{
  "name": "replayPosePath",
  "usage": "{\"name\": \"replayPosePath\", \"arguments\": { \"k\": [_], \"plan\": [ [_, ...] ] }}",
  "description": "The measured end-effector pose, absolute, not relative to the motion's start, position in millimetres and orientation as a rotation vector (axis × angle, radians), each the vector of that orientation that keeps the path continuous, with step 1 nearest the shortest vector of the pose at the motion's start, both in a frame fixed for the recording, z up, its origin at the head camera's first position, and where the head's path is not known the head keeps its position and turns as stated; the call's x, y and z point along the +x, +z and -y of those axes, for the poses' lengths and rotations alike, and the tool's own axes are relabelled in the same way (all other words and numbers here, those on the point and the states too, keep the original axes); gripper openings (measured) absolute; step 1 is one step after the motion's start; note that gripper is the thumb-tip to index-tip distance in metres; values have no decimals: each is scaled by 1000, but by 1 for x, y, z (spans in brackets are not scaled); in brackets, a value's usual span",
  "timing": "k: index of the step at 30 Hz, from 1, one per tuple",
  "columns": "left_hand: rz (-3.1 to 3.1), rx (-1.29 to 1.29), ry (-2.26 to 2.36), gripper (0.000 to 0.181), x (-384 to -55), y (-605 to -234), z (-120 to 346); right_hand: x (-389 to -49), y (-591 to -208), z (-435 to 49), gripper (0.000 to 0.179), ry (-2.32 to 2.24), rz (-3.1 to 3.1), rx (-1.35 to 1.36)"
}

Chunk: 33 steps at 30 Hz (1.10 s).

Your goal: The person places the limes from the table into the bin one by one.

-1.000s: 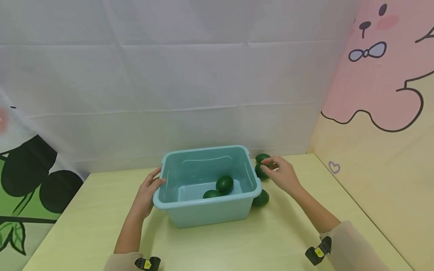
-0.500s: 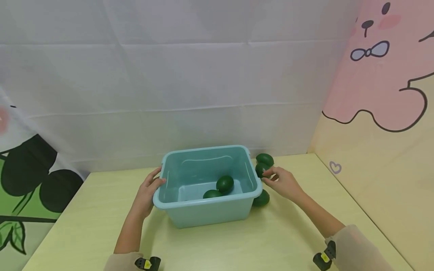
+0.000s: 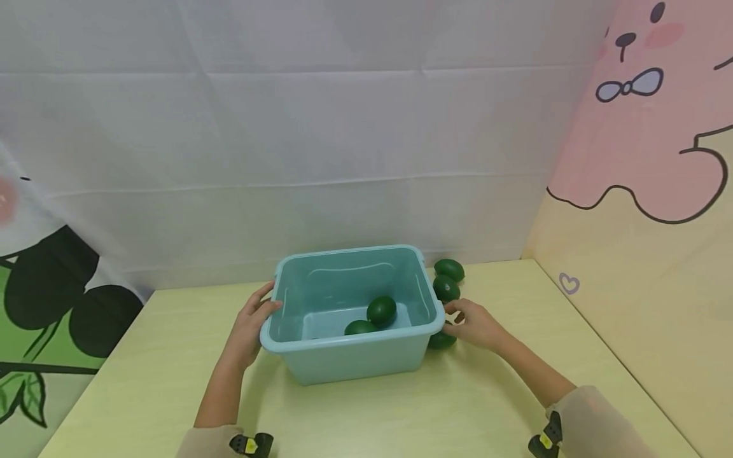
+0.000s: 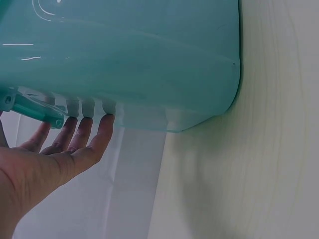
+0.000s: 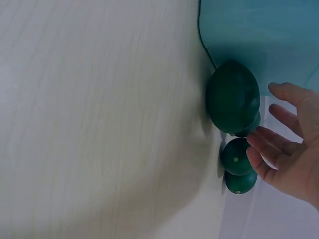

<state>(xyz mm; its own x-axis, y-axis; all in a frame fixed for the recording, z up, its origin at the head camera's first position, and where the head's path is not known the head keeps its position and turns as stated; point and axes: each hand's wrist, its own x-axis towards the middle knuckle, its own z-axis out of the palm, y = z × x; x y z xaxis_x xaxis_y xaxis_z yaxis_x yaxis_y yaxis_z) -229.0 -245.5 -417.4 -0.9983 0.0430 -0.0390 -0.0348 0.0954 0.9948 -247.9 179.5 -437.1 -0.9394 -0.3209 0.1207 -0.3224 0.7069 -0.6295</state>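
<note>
My left hand [image 3: 249, 324] holds the light blue plastic tub [image 3: 366, 359] by its left rim, thumb on the edge. In the left wrist view, the fingertips [image 4: 106, 122] of that hand touch the tub's outer wall under the rim. To the tub's right, my right hand [image 3: 478, 326] hovers with loosely bent fingers and nothing in them. Partly covered by it is a dark green oval fruit [image 5: 233, 97] on the table against the tub. Two similar fruits [image 3: 446, 289] lie farther back. Inside the tub are two more green fruits [image 3: 381, 311].
The tub stands on a pale yellow wood-grain table [image 3: 366, 416]. A white cloth wall [image 3: 321, 146] rises behind the table's back edge. On the right is a wall [image 3: 647, 305] printed with a pink cartoon animal.
My right hand has moved from the two rear fruits forward to the nearer one beside the tub. The left hand keeps its place on the rim. The head view has shifted slightly.
</note>
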Motion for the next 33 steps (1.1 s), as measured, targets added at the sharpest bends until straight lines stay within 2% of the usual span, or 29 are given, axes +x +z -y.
{"name": "replayPosePath", "arguments": {
  "k": [7, 14, 18, 33],
  "plan": [
    [-2274, 15, 2080, 57, -228, -417, 246, -248, -448, -179, 34, 1082, 2885, 723],
    [-2275, 16, 2084, 58, -228, -416, 245, -254, -463, -179, 52, 1113, 2876, 833],
    [-2281, 12, 2085, 58, -228, -415, 244, -254, -467, -178, 58, 1117, 2873, 835],
    [-2267, 22, 2094, 57, -226, -412, 243, -250, -453, -188, 57, 1014, 2961, 658]
  ]
}}
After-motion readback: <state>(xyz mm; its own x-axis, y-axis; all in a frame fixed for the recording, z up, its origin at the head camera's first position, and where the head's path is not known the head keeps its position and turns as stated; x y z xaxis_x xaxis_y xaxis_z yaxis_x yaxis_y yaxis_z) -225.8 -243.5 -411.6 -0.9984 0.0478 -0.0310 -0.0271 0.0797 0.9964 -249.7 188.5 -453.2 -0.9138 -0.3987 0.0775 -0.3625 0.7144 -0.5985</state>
